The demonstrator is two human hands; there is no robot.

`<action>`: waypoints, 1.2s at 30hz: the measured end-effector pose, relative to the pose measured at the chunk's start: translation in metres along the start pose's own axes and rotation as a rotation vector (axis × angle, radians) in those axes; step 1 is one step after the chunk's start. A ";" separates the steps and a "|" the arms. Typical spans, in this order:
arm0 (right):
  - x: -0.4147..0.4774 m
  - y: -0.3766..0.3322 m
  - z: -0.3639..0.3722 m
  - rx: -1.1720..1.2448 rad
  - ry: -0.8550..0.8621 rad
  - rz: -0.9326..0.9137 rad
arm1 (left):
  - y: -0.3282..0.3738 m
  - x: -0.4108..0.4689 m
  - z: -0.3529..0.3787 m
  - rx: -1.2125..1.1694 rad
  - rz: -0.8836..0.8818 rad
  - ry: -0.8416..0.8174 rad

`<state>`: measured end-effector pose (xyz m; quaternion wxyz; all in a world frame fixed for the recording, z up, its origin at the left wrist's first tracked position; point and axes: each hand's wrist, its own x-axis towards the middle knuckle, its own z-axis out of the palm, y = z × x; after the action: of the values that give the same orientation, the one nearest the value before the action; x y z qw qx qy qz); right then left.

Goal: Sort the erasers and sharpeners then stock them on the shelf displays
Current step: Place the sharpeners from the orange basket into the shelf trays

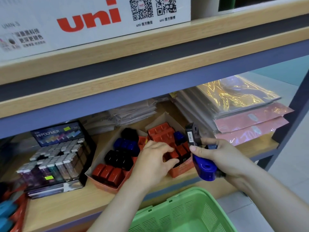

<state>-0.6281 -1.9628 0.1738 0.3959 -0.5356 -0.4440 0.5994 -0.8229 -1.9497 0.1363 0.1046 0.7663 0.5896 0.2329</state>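
A person's right hand (222, 158) is gripping a blue sharpener (204, 169), thumb pressed along its upper side. It is also holding a black sharpener (192, 134) with a barcode label, which is standing upright at eleven o'clock from the knuckles. A smaller blue piece (212, 146) is showing between the same fingers.

The left hand (155, 158), close by at nine o'clock from the right but not touching it, is reaching into an orange display box (180, 171). Its fingers are bending over the red sharpeners (175, 153) inside and its thumb is lying at the box's front wall; whether it is pinching one cannot be told.

A second orange box (107, 185) is sitting just beside the first, at nine o'clock from the left hand, holding rows of red sharpeners (108, 173) at the front, black ones (118, 159) in the middle and blue ones (127, 145) behind. Further toward nine o'clock, a black HI-POLYMER display case (56, 158) is standing on the same wooden shelf (66, 208).

At two o'clock from the right hand, plastic-wrapped packets (242, 101) are lying stacked, pink ones (250, 126) lowest. A green basket (184, 213) is sitting at six o'clock, below the shelf edge between the forearms. At twelve o'clock, a white uni carton (90, 19) is resting on the shelf above.
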 end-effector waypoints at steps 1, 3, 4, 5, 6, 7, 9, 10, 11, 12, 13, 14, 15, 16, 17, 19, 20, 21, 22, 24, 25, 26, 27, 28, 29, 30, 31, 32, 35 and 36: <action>0.000 0.001 0.002 -0.014 -0.007 -0.007 | 0.001 0.001 -0.003 0.036 0.022 0.001; -0.001 0.001 0.004 -0.066 -0.038 -0.014 | 0.005 0.002 -0.012 -0.054 -0.006 -0.036; -0.001 0.001 0.004 -0.100 -0.076 -0.018 | 0.010 0.003 -0.017 -0.233 -0.046 -0.060; -0.002 0.000 0.004 -0.135 -0.121 -0.024 | 0.016 0.002 -0.022 -0.484 -0.086 -0.099; -0.003 -0.001 0.004 -0.169 -0.165 -0.032 | 0.022 0.001 -0.027 -0.706 -0.108 -0.147; -0.005 -0.001 0.004 -0.201 -0.203 -0.043 | 0.026 0.001 -0.030 -0.817 -0.100 -0.172; -0.007 -0.003 0.006 -0.257 -0.246 -0.052 | 0.028 0.002 -0.032 -0.792 -0.042 -0.147; -0.007 -0.004 0.007 -0.264 -0.255 -0.053 | 0.026 0.004 -0.032 -0.782 -0.039 -0.118; -0.007 -0.005 0.006 -0.261 -0.252 -0.051 | 0.025 0.006 -0.034 -0.819 -0.059 -0.085; -0.006 -0.005 0.005 -0.249 -0.228 -0.047 | 0.023 0.009 -0.035 -0.879 -0.090 -0.037; -0.005 -0.005 0.002 -0.231 -0.187 -0.038 | 0.019 0.013 -0.036 -0.960 -0.137 0.014; -0.003 -0.005 -0.001 -0.209 -0.141 -0.027 | 0.014 0.018 -0.037 -1.061 -0.195 0.062; -0.001 -0.005 -0.004 -0.183 -0.100 -0.015 | 0.010 0.022 -0.040 -1.174 -0.256 0.075; 0.000 -0.004 -0.007 -0.155 -0.075 -0.005 | 0.007 0.025 -0.043 -1.264 -0.301 0.059; 0.002 -0.004 -0.009 -0.123 -0.066 0.004 | 0.004 0.029 -0.044 -1.305 -0.334 0.024; 0.003 -0.004 -0.010 -0.031 -0.065 0.036 | 0.000 0.036 -0.043 -1.184 -0.359 -0.054; 0.003 -0.004 -0.009 0.015 -0.065 0.051 | -0.003 0.041 -0.040 -1.061 -0.361 -0.070; 0.003 -0.003 -0.008 0.055 -0.063 0.064 | -0.004 0.046 -0.037 -0.947 -0.374 -0.075; 0.003 -0.003 -0.007 0.098 -0.058 0.078 | -0.008 0.052 -0.033 -0.842 -0.388 -0.081; 0.003 -0.003 -0.005 0.201 -0.042 0.122 | -0.016 0.065 -0.028 -0.669 -0.391 -0.142; 0.004 -0.003 -0.005 0.248 -0.042 0.140 | -0.020 0.072 -0.026 -0.596 -0.378 -0.181; 0.005 -0.003 -0.004 0.279 -0.046 0.151 | -0.024 0.079 -0.024 -0.536 -0.357 -0.201; 0.006 -0.003 -0.005 0.295 -0.050 0.157 | -0.026 0.084 -0.022 -0.484 -0.334 -0.198; 0.007 -0.003 -0.005 0.307 -0.052 0.159 | -0.027 0.090 -0.019 -0.418 -0.304 -0.172; 0.008 -0.003 -0.005 0.318 -0.054 0.160 | -0.027 0.095 -0.016 -0.347 -0.275 -0.132; 0.009 -0.003 -0.005 0.328 -0.053 0.160 | -0.027 0.100 -0.012 -0.275 -0.245 -0.095; 0.009 -0.003 -0.005 0.334 -0.054 0.158 | -0.027 0.103 -0.009 -0.215 -0.215 -0.066; 0.009 -0.003 -0.006 0.337 -0.054 0.154 | -0.028 0.106 -0.005 -0.159 -0.189 -0.050; 0.010 -0.003 -0.007 0.375 -0.048 0.126 | -0.027 0.109 0.006 0.005 -0.093 -0.071; 0.011 -0.003 -0.007 0.395 -0.043 0.111 | -0.026 0.110 0.008 0.039 -0.058 -0.102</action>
<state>-0.6222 -1.9504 0.1735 0.4499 -0.4584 -0.2958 0.7071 -0.8195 -1.8368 0.1441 0.1264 0.7615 0.6100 0.1790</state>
